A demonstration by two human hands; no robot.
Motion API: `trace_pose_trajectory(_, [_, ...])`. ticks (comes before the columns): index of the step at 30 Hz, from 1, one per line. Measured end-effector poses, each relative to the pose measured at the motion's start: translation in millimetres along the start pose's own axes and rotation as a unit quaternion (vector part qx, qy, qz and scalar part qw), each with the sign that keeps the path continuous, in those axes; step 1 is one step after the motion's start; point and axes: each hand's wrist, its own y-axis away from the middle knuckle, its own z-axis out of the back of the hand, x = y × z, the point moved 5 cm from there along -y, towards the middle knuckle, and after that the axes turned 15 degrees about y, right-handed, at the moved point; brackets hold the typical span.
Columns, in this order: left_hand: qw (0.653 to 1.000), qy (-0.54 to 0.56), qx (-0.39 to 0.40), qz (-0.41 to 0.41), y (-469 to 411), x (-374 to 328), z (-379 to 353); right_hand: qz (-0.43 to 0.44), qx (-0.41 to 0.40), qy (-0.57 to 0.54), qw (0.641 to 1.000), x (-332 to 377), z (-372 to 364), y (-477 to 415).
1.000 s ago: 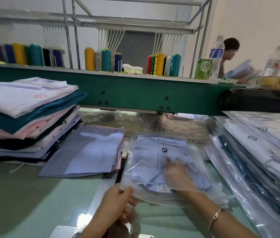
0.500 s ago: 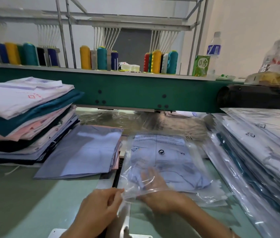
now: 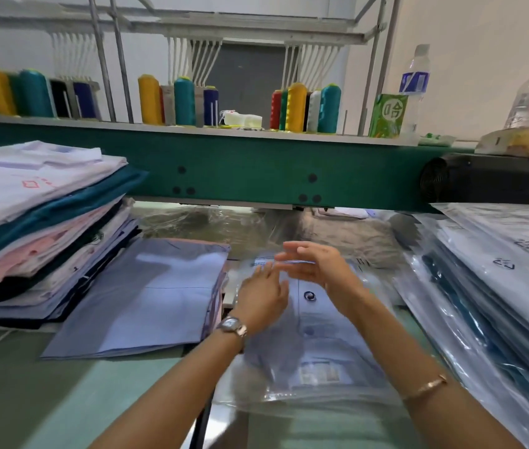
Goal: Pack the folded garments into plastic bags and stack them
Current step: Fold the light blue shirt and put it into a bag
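Observation:
A light-blue folded garment inside a clear plastic bag lies flat on the table in front of me. My left hand, with a watch on the wrist, reaches over the bag's far left part with fingers straight. My right hand, with a bracelet on the wrist, hovers just beyond it over the bag's far end, fingers extended toward the left. Neither hand grips anything that I can see; both are blurred. Another folded light-blue garment lies unbagged just left of the bag.
A tall stack of folded garments stands at the left. A sloping stack of bagged garments fills the right side. Loose clear bags lie under the green machine beam, which carries thread cones and bottles.
Both hands left the bag's near edge, where the left one pinched the plastic, and moved forward over its far end with fingers straight. The bag now lies flatter and closer to me.

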Motion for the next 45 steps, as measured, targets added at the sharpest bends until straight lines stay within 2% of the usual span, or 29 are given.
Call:
trace_pose_trajectory(2, [0.997, -0.033, 0.041, 0.062, -10.9, 7.4, -23.6, -0.041, -0.077, 0.077, 0.993, -29.5, -3.0, -26.5])
trace_pose_trajectory(4, [0.993, -0.051, 0.075, 0.077, -17.1, 14.0, -43.5, -0.049, -0.07, 0.212, 0.974, -59.7, -13.5, -46.6])
trace_pose_trajectory(6, [0.993, -0.042, 0.089, 0.064, -20.6, 19.2, -55.2, -0.034, -0.022, 0.415, 0.909, -91.2, -20.5, -63.6])
trace_pose_trajectory(8, [0.995, -0.044, 0.076, 0.044, -18.5, 25.8, -60.8, -0.036, -0.02, 0.546, 0.836, -119.1, -12.6, -70.7])
trace_pose_trajectory(10, [0.996, -0.045, 0.074, 0.035, -16.8, 34.7, -63.0, -0.059, -0.035, 0.595, 0.801, -137.5, 2.7, -69.6])
trace_pose_trajectory(14, [0.994, -0.034, 0.074, 0.072, -13.5, 52.3, -59.8, -0.08, -0.051, 0.64, 0.762, -157.5, 37.9, -61.9])
trace_pose_trajectory(16, [0.993, -0.031, 0.071, 0.093, -11.2, 55.7, -58.0, -0.1, -0.06, 0.616, 0.779, -162.0, 50.6, -57.4])
trace_pose_trajectory(20, [0.99, -0.002, 0.045, 0.132, -8.1, 60.4, -55.1, -0.161, -0.141, 0.56, 0.801, -165.8, 64.5, -42.9])
trace_pose_trajectory(25, [0.986, 0.025, 0.011, 0.165, -8.3, 67.2, -49.3, -0.169, -0.296, 0.53, 0.776, -148.6, 70.7, -22.4])
trace_pose_trajectory(28, [0.989, 0.006, 0.016, 0.147, -6.0, 58.8, -40.8, -0.131, -0.337, 0.522, 0.773, -128.9, 73.0, -12.8])
trace_pose_trajectory(30, [0.991, -0.07, 0.007, 0.11, 2.2, 43.9, -32.6, -0.112, -0.298, 0.514, 0.796, -121.2, 63.6, -9.8])
trace_pose_trajectory(32, [0.991, -0.117, 0.012, 0.068, 14.9, 21.1, -29.3, -0.088, -0.232, 0.471, 0.846, -109.6, 44.6, -4.8])
trace_pose_trajectory(34, [0.991, -0.107, 0.063, 0.054, 33.9, -2.6, -36.0, -0.054, -0.149, 0.411, 0.898, -92.3, 17.4, 10.8])
trace_pose_trajectory(36, [0.985, -0.102, 0.124, 0.054, 56.6, -21.0, -45.3, 0.001, -0.078, 0.391, 0.917, -79.8, -12.4, 28.3])
trace_pose_trajectory(40, [0.976, -0.127, 0.177, 0.007, 91.8, -34.1, -49.5, 0.035, 0.018, 0.439, 0.898, -77.6, -43.7, 67.2])
trace_pose_trajectory(41, [0.979, -0.115, 0.17, 0.007, 99.5, -32.0, -47.8, 0.034, 0.027, 0.461, 0.886, -82.3, -42.2, 77.0])
trace_pose_trajectory(44, [0.987, -0.108, 0.121, 0.016, 117.4, -19.9, -38.7, 0.025, 0.026, 0.572, 0.82, -89.8, -27.7, 103.4])
trace_pose_trajectory(45, [0.988, -0.114, 0.103, 0.023, 122.5, -15.3, -35.0, 0.008, 0.009, 0.576, 0.817, -92.5, -18.8, 111.4])
